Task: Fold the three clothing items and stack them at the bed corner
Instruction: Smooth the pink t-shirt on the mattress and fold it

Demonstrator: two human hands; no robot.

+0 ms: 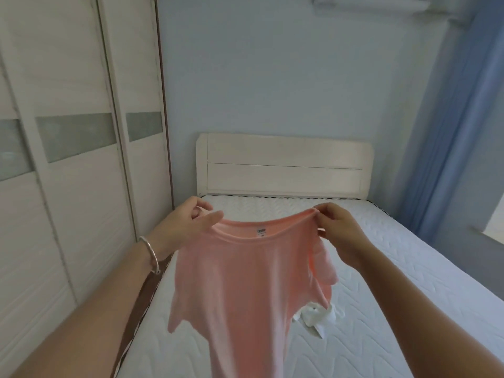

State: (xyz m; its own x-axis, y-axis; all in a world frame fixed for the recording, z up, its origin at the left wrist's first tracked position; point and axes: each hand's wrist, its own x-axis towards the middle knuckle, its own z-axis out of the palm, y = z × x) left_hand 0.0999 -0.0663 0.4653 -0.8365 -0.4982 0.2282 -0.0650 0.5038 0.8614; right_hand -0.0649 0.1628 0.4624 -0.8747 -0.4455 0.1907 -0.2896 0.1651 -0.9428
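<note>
A pink T-shirt hangs in the air over the bed, neckline up with its label showing. My left hand pinches its left shoulder, and my right hand pinches the right shoulder. The shirt's body drops toward the bottom of the frame, its sleeves dangling. Behind the shirt, a white garment lies crumpled on the white quilted mattress; most of it is hidden by the shirt. I see no third clothing item.
A white headboard stands at the far end of the bed. White wardrobe doors line the left side close to the mattress edge. A blue curtain hangs at the right.
</note>
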